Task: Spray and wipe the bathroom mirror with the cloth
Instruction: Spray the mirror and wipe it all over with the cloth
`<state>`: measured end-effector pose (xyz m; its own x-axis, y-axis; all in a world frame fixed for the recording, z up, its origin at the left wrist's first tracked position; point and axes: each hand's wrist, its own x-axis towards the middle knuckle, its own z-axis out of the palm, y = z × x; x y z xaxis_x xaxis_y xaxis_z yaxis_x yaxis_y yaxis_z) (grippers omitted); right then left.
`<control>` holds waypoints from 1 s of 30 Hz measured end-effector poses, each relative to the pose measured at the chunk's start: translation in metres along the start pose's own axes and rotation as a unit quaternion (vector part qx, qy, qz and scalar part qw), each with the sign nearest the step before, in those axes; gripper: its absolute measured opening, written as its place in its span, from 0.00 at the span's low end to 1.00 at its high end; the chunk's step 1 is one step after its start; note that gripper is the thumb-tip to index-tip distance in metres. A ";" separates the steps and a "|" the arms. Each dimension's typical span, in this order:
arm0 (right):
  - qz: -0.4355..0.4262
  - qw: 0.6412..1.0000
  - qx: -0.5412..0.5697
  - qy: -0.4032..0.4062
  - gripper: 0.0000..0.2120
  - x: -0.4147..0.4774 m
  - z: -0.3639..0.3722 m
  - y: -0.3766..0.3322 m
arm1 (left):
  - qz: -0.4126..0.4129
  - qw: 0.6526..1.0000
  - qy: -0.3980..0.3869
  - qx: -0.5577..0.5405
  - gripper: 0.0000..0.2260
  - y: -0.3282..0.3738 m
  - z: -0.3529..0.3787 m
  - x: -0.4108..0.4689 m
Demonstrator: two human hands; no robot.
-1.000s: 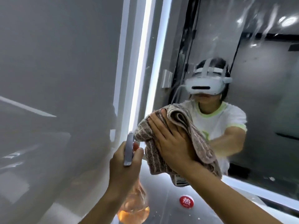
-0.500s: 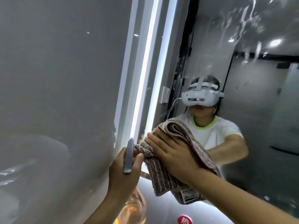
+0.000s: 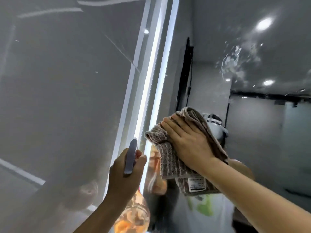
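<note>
The right hand (image 3: 188, 142) lies flat and spread on the cloth (image 3: 170, 158), pressing the bunched, striped fabric against the mirror (image 3: 252, 132) close to its lit left edge (image 3: 156, 91); a label hangs from the lower fold of the cloth. The left hand (image 3: 124, 175) is wrapped around the neck of the spray bottle (image 3: 134, 217), thumb beside the grey trigger head, holding it just off the glass near that same edge, with orange liquid showing in the clear body below. Wiping looks to be the step in hand, and most of it seems left: streaks and droplets (image 3: 234, 63) of spray sit high on the glass, up and to the right, well apart from the cloth. To do this well, the palm should keep even pressure so the whole pad of fabric meets the glass, not only the fingertips, and the strokes should overlap as they climb toward the wet patch, so no film dries into marks. The loose corner near the lit edge would wipe better tucked under the hand, since a trailing fold may drag smears. The bottle is best kept clear of the mirror and pointed away, with no squeeze on the trigger, or fresh mist could land on glass already wiped. Finishing with a dry face of the cloth should lift what is left.
</note>
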<state>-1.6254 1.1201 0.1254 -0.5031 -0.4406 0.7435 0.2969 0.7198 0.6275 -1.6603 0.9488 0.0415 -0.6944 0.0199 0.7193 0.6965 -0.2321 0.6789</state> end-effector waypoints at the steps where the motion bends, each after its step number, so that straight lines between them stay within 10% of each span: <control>1: 0.010 1.000 -0.004 -0.001 0.23 0.002 -0.003 0.007 | 0.008 1.000 -0.007 0.000 0.09 0.006 0.004 0.004; 30: 0.259 0.960 -0.085 0.060 0.24 -0.141 -0.112 0.254 | 0.030 0.974 -0.155 -0.163 0.07 0.218 0.249 -0.025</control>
<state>-1.3884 1.3052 0.2058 -0.1579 -0.1138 0.9809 0.6152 0.7656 0.1879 -1.4463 1.1399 0.2083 -0.5314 0.2773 0.8004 0.6049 -0.5372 0.5877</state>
